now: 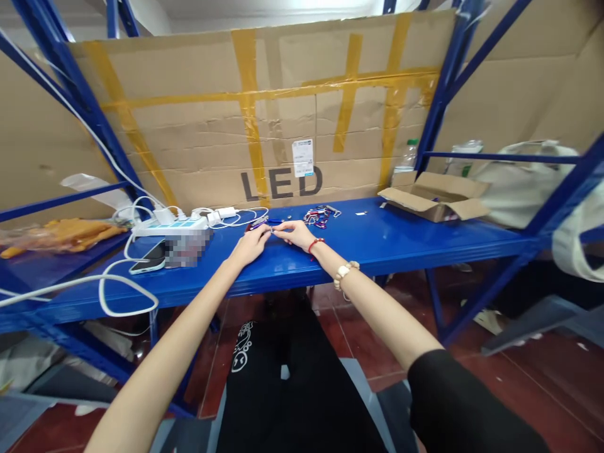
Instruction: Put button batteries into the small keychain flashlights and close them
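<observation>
Over the blue shelf top, my left hand (251, 244) and my right hand (296, 234) meet fingertip to fingertip. Both are closed in a pinch around something tiny between them, too small to name. Just behind my left hand lie a few slim red and blue pieces (257, 224), partly covered by the fingers. To the right of my right hand sits a small heap of red, blue and silvery metal-looking pieces (319, 216), whose kind is unclear.
A white power strip (170, 225) with plugs and cables stands at the left, with a phone (150, 257) in front of it. An open cardboard box (436, 196) sits at the right, near a plastic bottle (408, 157). Taped cardboard (198, 138) walls off the back.
</observation>
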Demonstrator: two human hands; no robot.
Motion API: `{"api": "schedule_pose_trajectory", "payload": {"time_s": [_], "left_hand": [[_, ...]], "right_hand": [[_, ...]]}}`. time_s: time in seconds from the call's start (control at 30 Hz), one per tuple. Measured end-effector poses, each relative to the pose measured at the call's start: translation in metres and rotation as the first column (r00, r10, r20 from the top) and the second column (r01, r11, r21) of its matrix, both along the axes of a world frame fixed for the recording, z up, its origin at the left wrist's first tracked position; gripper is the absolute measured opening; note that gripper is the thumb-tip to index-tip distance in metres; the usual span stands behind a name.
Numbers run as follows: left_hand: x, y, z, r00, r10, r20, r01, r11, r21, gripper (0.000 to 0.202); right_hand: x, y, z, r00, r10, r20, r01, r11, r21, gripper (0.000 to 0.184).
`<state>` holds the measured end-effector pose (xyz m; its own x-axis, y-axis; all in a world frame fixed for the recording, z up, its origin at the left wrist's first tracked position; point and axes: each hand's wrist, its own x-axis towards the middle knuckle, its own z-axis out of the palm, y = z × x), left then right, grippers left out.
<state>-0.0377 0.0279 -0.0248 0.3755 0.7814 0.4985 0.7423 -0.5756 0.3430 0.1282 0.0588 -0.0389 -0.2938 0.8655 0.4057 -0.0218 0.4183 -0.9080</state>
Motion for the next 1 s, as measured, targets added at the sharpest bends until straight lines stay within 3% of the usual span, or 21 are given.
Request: {"api": "schedule_pose_trajectory", "payload": {"time_s": [0.43, 1.0], "left_hand": [[0.0019, -0.0013, -0.0004, 0.994, -0.102, 0.033, 0.101, 0.995, 0.023, 0.02], [0.001, -0.0051, 0.0009, 0.983, -0.183, 0.006, 0.183, 0.983, 0.02, 0.016]], "right_hand": [[0.0076, -0.004, 0.0019, 0.999, 0.053, -0.007, -0.053, 0.998, -0.023, 0.042], [0.0074, -0.01, 0.0039, 1.0, 0.011, 0.025, -0.011, 1.0, -0.017, 0.044]]}}
